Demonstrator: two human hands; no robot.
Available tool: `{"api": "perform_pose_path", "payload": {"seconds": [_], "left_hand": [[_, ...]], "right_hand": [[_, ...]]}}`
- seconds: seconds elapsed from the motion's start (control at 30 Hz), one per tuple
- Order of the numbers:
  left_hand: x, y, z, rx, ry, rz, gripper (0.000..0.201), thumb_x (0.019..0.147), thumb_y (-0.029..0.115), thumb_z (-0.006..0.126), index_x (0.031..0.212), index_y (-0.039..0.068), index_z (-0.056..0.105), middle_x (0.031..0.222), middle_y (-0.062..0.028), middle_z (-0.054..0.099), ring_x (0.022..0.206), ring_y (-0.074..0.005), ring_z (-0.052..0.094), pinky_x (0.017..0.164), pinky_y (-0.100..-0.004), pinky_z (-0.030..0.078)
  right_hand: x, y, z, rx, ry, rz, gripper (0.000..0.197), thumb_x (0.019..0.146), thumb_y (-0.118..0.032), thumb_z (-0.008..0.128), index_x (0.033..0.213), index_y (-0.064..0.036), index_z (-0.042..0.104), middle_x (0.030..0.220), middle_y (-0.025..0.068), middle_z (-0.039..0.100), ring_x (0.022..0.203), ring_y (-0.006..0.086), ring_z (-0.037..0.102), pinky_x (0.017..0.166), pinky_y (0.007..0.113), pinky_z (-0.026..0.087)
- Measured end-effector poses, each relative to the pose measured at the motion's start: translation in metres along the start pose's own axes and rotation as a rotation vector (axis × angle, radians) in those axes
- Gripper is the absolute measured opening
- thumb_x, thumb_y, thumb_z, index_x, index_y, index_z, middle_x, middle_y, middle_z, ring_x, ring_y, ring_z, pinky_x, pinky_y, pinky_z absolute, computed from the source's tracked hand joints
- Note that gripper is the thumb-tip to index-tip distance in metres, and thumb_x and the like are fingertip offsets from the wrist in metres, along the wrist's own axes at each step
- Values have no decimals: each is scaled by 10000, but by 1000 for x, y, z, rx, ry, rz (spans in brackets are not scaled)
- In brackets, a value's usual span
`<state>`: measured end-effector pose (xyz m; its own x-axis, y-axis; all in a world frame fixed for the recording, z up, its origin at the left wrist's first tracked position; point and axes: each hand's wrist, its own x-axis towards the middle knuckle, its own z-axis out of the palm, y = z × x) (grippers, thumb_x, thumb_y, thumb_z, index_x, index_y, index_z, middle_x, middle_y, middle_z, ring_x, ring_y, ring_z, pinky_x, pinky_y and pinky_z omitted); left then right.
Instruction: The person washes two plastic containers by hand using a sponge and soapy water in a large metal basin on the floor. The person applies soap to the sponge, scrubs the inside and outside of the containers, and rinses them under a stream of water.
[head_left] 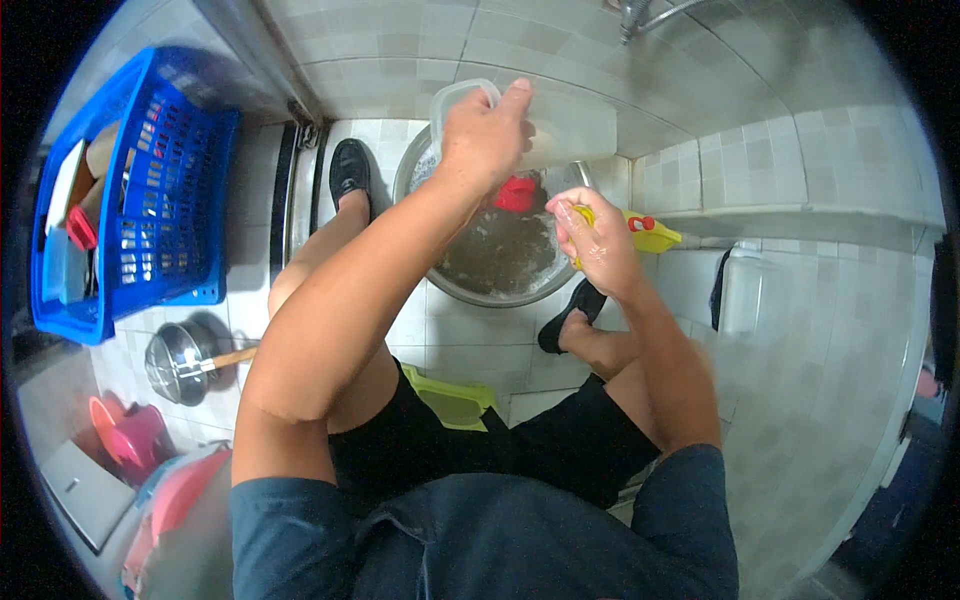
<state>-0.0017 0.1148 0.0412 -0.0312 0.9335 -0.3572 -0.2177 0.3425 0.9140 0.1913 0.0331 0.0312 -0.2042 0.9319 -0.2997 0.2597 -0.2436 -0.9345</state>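
My left hand [487,128] is closed on the rim of a translucent plastic container [570,128], tilted on its side above a round metal basin [545,298]. My right hand [592,240], wet and with curled fingers, grips a small yellow thing [584,213], mostly hidden, perhaps a scrubber. It hovers over the basin's right rim. Cloudy, foamy water [490,255] fills the basin. A red object [515,194] shows in the basin between my hands, and a shiny metal piece [581,174] shows near its right side.
A yellow bottle with red parts [655,236] is right of the basin. At left stands a blue plastic basket [175,190] holding various items. Below it is a metal strainer or pan with a wooden handle [185,362]. A green stool [450,398] is beneath me. Tiled walls [400,85] stand behind the basin.
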Motion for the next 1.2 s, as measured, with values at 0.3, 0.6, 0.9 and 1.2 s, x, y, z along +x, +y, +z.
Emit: {"api": "perform_pose_path", "payload": {"seconds": [0.3, 0.6, 0.9, 1.2], "left_hand": [[-1, -10, 21, 33, -24, -49, 487, 1023, 461, 620, 1058, -25, 614, 949, -177, 712, 808, -260, 682, 707, -376, 533], [2, -18, 18, 39, -58, -109, 428, 1072, 420, 540, 1030, 10, 653, 930, -147, 730, 842, -243, 679, 784, -386, 519], [6, -23, 17, -329, -185, -150, 465, 1073, 568, 462, 1102, 121, 586, 1086, -75, 645, 1034, -252, 586, 973, -455, 451], [21, -39, 6, -527, -276, -157, 556, 1034, 685, 425, 901, 155, 534, 792, -21, 563, 769, -224, 546, 810, -398, 491]], "right_hand": [[-5, 6, 4, -192, 63, -229, 561, 1116, -381, 480, 704, -1, 523, 586, -4, 447, 562, 117, 379, 514, 338, 346], [-11, 4, 1, -387, 65, -212, 589, 1075, -433, 498, 711, 17, 606, 620, 231, 577, 576, 415, 586, 584, 495, 452], [-33, 31, -14, -393, -152, -261, 252, 976, -96, 585, 1186, 28, 523, 1187, 254, 599, 1128, 410, 604, 982, 451, 480], [-43, 15, -21, -568, -180, -237, 282, 993, -152, 609, 1214, 22, 612, 1220, 243, 580, 1121, 400, 611, 976, 489, 487]]}}
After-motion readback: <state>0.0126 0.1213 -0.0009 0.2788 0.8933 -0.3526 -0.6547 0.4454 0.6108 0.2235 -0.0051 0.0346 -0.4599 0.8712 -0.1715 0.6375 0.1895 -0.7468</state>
